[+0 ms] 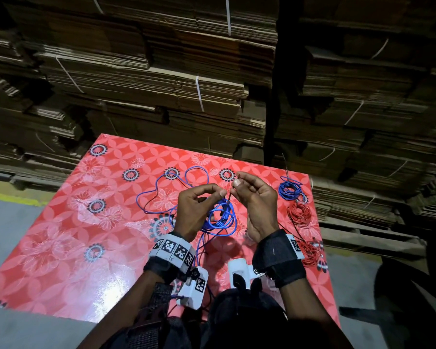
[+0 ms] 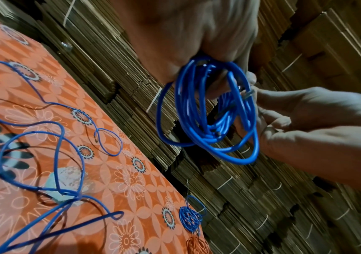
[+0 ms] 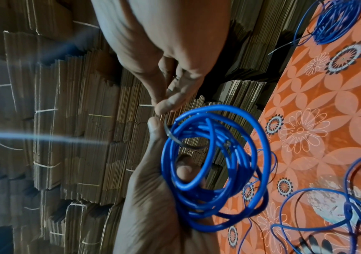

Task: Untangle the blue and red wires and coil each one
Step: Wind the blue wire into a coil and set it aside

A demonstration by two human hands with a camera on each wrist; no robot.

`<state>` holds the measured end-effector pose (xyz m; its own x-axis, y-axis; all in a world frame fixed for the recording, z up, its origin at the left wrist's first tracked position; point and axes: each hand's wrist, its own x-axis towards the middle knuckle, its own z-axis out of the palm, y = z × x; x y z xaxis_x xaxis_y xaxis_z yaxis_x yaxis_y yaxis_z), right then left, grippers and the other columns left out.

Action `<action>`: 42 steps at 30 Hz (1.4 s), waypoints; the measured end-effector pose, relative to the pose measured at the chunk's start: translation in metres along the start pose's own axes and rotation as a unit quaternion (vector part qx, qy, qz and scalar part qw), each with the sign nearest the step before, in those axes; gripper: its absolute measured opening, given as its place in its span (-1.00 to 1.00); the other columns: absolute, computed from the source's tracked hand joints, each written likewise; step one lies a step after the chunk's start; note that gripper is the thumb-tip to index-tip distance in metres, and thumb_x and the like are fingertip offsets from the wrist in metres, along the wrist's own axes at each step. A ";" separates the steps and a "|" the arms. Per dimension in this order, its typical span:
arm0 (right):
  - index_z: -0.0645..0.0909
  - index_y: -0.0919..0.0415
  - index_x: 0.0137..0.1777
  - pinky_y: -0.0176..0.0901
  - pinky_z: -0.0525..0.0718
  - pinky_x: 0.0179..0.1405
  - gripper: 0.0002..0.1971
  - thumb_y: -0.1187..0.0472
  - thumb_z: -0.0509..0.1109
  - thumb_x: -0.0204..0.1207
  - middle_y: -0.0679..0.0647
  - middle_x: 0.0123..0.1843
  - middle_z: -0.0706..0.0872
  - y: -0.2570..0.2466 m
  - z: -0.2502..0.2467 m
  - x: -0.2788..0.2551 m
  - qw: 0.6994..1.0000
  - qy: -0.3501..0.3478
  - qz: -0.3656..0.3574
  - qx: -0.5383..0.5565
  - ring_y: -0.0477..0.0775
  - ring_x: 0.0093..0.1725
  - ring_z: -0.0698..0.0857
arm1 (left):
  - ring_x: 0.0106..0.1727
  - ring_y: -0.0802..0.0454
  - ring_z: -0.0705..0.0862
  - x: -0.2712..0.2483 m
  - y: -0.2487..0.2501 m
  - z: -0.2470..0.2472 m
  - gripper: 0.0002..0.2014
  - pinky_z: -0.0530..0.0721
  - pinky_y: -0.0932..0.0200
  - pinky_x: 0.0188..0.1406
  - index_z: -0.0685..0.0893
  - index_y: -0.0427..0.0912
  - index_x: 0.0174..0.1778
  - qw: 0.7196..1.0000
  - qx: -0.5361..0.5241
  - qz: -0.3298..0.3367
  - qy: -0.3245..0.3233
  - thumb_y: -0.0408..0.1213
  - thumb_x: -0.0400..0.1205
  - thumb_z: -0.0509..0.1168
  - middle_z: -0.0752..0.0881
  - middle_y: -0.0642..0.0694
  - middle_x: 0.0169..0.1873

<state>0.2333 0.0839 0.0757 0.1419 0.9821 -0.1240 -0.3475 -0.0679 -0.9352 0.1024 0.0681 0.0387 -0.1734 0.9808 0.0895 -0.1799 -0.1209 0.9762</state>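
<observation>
The left hand (image 1: 195, 207) grips a blue wire coil (image 1: 222, 215) above table centre; the right hand (image 1: 253, 197) pinches its bare end. At three o'clock lie a finished blue coil (image 1: 290, 188) and red coils (image 1: 300, 214). Loose blue wire (image 1: 149, 195) remains at ten o'clock on the red floral tabletop (image 1: 86, 248); stacked cardboard (image 1: 161, 84) stands behind.
</observation>
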 end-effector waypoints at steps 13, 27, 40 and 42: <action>0.52 -0.05 0.37 -0.25 0.67 0.22 -0.53 -0.18 0.37 0.49 0.01 0.22 0.78 0.026 -0.012 -0.020 0.982 -0.095 0.022 -0.159 -0.12 0.23 0.73 | -0.21 0.12 0.73 0.004 -0.009 0.002 -0.99 0.69 0.23 -0.12 0.80 -0.24 -0.19 0.993 -0.022 -0.016 0.112 -0.41 0.52 0.50 0.81 -0.05 -0.28; 0.58 0.23 0.43 -0.32 0.65 0.15 -0.67 0.19 0.11 0.80 -0.02 0.18 0.78 0.038 -0.005 -0.021 0.973 -0.129 -0.010 -0.191 -0.18 0.12 0.74 | -0.10 0.05 0.68 0.005 -0.003 0.005 -0.97 0.66 0.01 0.02 0.74 -0.16 -0.10 0.989 -0.063 -0.009 0.131 -0.35 0.64 0.40 0.76 -0.08 -0.17; 0.60 0.24 0.23 -0.37 0.60 -0.03 -0.70 0.03 0.22 0.74 -0.01 0.01 0.73 0.040 -0.015 -0.003 0.973 -0.077 -0.009 -0.215 -0.25 -0.05 0.72 | -0.15 -0.07 0.77 0.001 0.007 0.002 -0.88 0.73 -0.22 0.08 0.62 -0.39 0.03 0.997 -0.005 -0.057 -0.050 -0.38 0.68 0.33 0.75 -0.13 -0.17; 0.62 0.25 0.20 -0.43 0.59 -0.08 -0.71 0.04 0.23 0.73 -0.04 -0.04 0.73 0.037 -0.019 0.001 0.973 -0.079 -0.010 -0.216 -0.31 -0.11 0.70 | -0.10 -0.15 0.79 0.002 0.010 -0.002 -0.90 0.75 -0.01 -0.06 0.64 -0.33 0.02 0.994 0.022 -0.065 -0.084 -0.36 0.67 0.35 0.79 -0.28 -0.13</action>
<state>0.2384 0.0789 0.0346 -0.0115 0.9964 -0.0844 0.0812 -0.0832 -0.9932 0.0985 0.0685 0.0483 0.0129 0.9999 -0.0107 -0.1464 0.0125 0.9891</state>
